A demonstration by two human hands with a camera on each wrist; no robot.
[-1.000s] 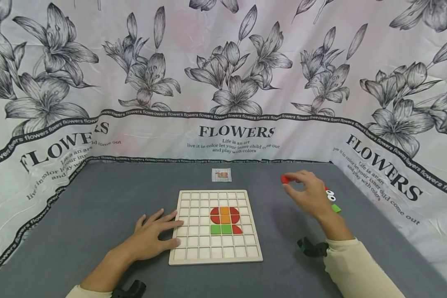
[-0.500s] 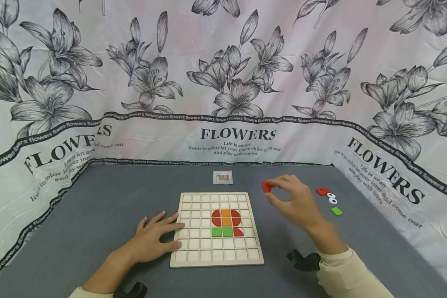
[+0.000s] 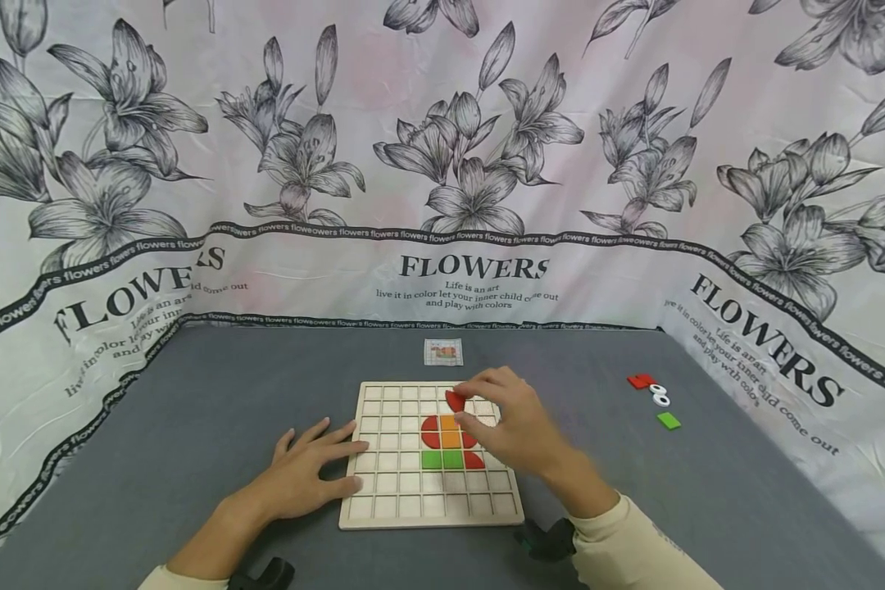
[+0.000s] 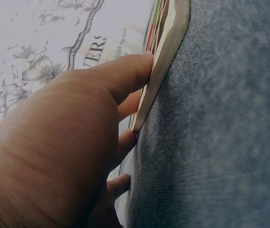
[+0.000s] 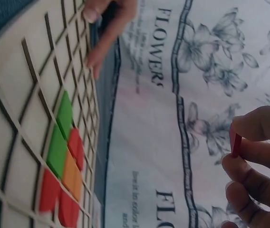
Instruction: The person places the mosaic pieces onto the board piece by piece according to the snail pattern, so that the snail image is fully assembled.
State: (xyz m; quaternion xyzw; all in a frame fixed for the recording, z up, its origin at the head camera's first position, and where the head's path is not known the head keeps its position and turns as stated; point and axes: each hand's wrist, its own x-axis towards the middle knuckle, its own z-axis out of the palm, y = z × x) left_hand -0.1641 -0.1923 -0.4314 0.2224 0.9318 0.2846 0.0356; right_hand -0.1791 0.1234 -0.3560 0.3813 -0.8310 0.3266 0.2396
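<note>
A pale wooden grid board [image 3: 383,483] lies on the grey table, with green squares [image 3: 442,460], orange squares [image 3: 450,438] and red rounded tiles [image 3: 430,432] set in its cells. At the board's left edge rests my left hand [image 3: 298,475], fingers spread; in the left wrist view its thumb [image 4: 135,71] touches the rim. My right hand [image 3: 512,426] is over the board's upper right, pinching a red quarter-circle tile [image 3: 455,401] between thumb and fingers. The right wrist view shows that tile edge-on, raised off the board.
Behind the board lies a small picture card [image 3: 442,352]. To the right on the table are red tiles [image 3: 641,381], white rings [image 3: 660,401] and a green square tile [image 3: 668,420]. A flower-printed curtain [image 3: 479,279] borders the table's back and sides.
My right hand has carried the red tile leftward from the right side of the table to over the board. The left hand stays at the board's edge.
</note>
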